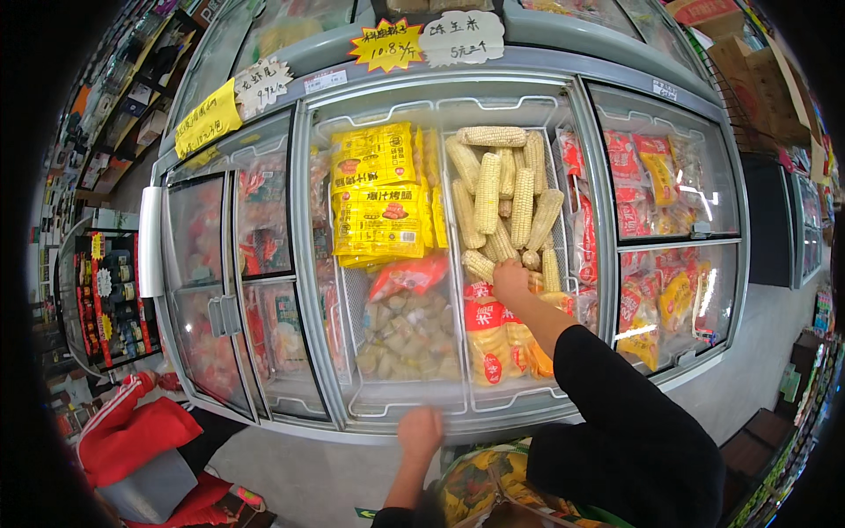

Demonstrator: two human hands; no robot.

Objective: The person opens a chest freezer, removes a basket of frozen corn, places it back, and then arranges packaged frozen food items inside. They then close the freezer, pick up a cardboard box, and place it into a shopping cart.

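Note:
Below me is a chest freezer (455,409), its middle section uncovered. My right hand (513,282) reaches in and touches the lower end of a pile of corn cobs (487,191); whether its fingers grip a cob is hidden. Under that hand lie bags of yellow food with red print (487,336). Blurred, my left hand (420,430) hangs curled over the freezer's front edge, with nothing visible in it. To the left of the corn are stacked yellow packages (377,221), a red plastic bag (408,277) and a frosty heap of pale frozen pieces (406,330).
Glass lids (667,165) cover bagged goods on both sides. Handwritten signs (386,45) stand along the back rim. A person in a red jacket (138,435) is at the lower left. Cardboard boxes (759,86) stand at the upper right, shelves (125,99) at the upper left.

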